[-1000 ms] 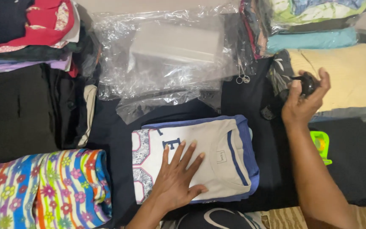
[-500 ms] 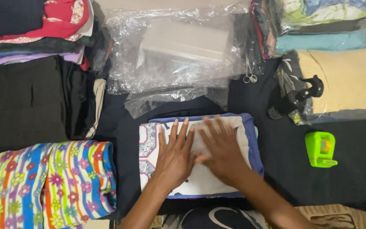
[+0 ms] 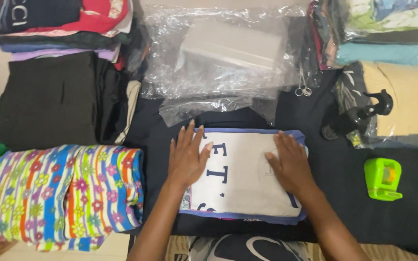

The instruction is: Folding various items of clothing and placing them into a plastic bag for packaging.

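White cotton with blue trim fills the lower centre of the frame: a folded shirt (image 3: pixel 245 176) lies flat on the dark cloth (image 3: pixel 344 164), and both hands are on it. Left hand (image 3: pixel 187 157) presses the shirt's left edge, fingers spread wide and flat, holding nothing. Right hand (image 3: pixel 289 164) lies palm down on the right half, fingers together, also gripping nothing (just weight on fabric).

By the look of it, this is the smoothing step, the fold flattened under two open palms. Next, I judge, calls for keeping that fold square while the shirt gets lifted, since loose edges could slip apart.

Just above the shirt, at upper centre, sits a heap of clear plastic bags (image 3: pixel 218 58), near but not touching the hands. Lower left holds a striped flowered bundle (image 3: pixel 59 193), just beside the left forearm. Over on the right, a black spray bottle (image 3: pixel 356 118) leans on its side, and a lime-green tape dispenser (image 3: pixel 383 179) rests below it, well apart from the right hand.
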